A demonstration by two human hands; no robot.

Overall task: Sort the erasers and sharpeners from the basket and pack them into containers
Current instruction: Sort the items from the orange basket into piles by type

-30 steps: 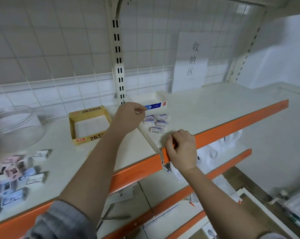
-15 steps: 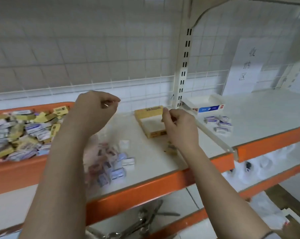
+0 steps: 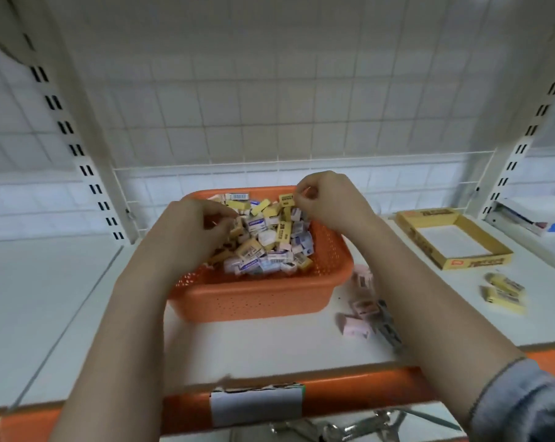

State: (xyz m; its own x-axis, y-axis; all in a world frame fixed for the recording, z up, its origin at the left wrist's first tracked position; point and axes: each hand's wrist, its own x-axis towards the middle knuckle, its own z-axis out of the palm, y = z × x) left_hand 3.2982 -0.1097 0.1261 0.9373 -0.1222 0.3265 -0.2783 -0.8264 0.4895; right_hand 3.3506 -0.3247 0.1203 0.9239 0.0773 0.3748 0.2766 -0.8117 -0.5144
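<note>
My left hand (image 3: 193, 231) is down in the pile, fingers curled with the tips buried among the small boxed erasers and sharpeners (image 3: 266, 240); I cannot tell whether they pinch one piece or only rake through. My right hand (image 3: 327, 199) hangs over the far right corner of the same pile, thumb and forefinger brought together at the edge of a small yellow packet (image 3: 285, 199), the other fingers curled in; whether that packet is lifted free of the heap I cannot tell.

Around both sets of fingertips sits the orange perforated plastic basket (image 3: 257, 301), heaped with yellow, white and blue little boxes, standing on the white shelf board (image 3: 46, 307).

Just right of the basket, under my right forearm, lie a few pale pink small boxes (image 3: 356, 327) loose on the board, with some darker pieces beside them, too blurred to name. Further right of my right hand, two yellow wrapped erasers (image 3: 506, 291) lie together, and beyond them a shallow yellow cardboard tray (image 3: 454, 263) stands open with a white floor. At the far right edge is a white-and-blue carton (image 3: 525, 215), partly cut off.

Nearest me runs the orange shelf rail (image 3: 349, 393) with a grey label strip (image 3: 257, 406).
</note>
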